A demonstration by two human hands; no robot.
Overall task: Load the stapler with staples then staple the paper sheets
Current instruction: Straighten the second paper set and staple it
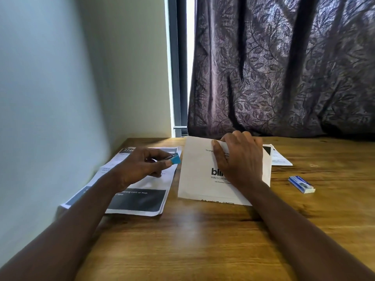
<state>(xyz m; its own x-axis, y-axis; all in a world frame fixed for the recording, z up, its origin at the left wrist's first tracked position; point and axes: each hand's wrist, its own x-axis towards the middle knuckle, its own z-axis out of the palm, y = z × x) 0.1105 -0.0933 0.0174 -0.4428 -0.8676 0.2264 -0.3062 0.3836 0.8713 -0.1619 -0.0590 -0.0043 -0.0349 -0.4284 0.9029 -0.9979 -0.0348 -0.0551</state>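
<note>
Teal plastic with a sliver of metal along its top: that is the small stapler (pixel 175 159), and we see it pinched between the thumb and curled fingers of the left hand (pixel 142 165), its teal end poking out to the right of the fingertips. The hand holds it just above a printed leaflet (pixel 140 201) (grey and black panels, white lettering) that lies flat below the grip and runs back toward us under the forearm.

Just right of the stapler's free end, close but not touching, lie the white paper sheets (pixel 198 179), a stack with bold black print in the middle. The right hand (pixel 237 159) rests across them, palm down. Its thumb and fingers pinch the upper edge, where the top sheet curls up a little between them.

Farther right of that grip, well apart from both hands, a blue and white staple box (pixel 301 184) lies on the wooden table (pixel 203 240). Another printed paper (pixel 282 159) peeks out from behind the right hand. Beyond both grips hangs a dark leaf-patterned curtain (pixel 284 67), with a pale wall (pixel 50 88) off to the left of the stapler.
</note>
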